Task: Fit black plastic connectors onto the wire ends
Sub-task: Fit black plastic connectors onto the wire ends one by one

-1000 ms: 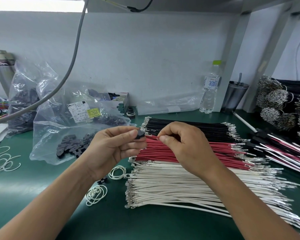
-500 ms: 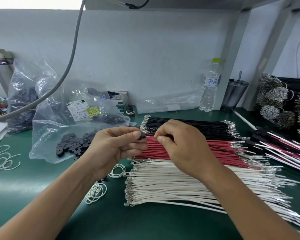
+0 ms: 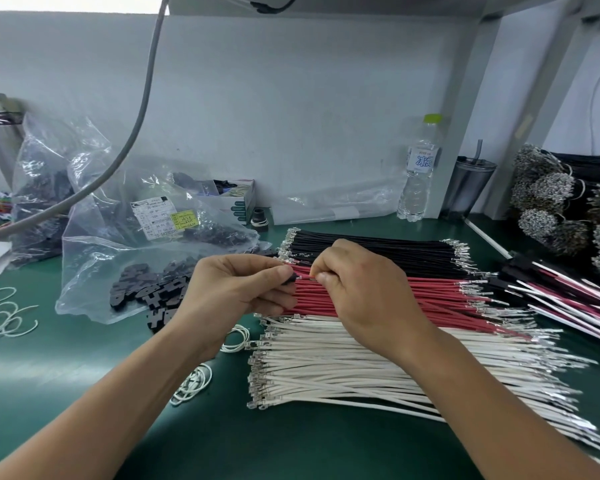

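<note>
Both hands had closed together, left hand (image 3: pixel 243 292) pinching the black connector (image 3: pixel 289 279), right hand (image 3: pixel 357 292) pinching a red wire (image 3: pixel 305 277) whose misaligned terminal could jam

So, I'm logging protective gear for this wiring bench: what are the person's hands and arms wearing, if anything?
Nothing shows. The left hand and right hand are bare, with no gloves, finger cots, rings or watch visible. Both forearms are uncovered right to the bottom edge of the frame, so no sleeve, cuff or wrist strap appears. Fingernails look short and unpainted.
</note>
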### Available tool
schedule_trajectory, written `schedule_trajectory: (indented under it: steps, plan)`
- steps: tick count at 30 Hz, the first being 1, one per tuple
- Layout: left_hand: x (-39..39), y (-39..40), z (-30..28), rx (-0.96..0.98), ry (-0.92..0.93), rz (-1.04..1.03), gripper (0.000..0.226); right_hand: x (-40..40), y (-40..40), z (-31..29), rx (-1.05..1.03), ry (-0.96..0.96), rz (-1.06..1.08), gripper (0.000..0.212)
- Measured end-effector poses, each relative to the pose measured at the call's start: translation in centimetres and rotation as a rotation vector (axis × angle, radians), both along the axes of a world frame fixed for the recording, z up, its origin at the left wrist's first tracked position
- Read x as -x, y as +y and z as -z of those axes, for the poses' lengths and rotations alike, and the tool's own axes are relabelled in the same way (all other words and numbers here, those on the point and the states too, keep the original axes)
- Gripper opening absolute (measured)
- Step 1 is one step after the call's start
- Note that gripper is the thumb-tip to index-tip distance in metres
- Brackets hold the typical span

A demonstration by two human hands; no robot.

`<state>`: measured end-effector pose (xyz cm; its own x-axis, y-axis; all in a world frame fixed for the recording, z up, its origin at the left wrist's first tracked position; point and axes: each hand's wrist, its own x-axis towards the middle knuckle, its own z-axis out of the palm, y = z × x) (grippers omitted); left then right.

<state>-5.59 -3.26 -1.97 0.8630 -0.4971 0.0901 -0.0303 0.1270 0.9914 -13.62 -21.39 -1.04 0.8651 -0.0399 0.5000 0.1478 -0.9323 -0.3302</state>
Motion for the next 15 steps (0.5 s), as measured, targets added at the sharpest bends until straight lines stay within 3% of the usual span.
schedule_trajectory:
  steps: [9, 11, 15]
  plan:
    - [0.16, -0.64, 0.35, 0.155, 0.164, 0.024, 0.035, -0.26, -0.01, 0.47, -0.397, 0.054, -0.062, 0.013]
    - [0.01, -0.68, 0.40, 0.084, 0.029, -0.020, 0.040, -0.55, -0.06, 0.52, -0.393, 0.059, -0.040, 0.012]
    - [-0.50, -0.06, 0.57, -0.235, -0.470, -0.110, 0.036, -0.61, -0.78, 0.53, -0.437, 0.069, -0.041, 0.012]
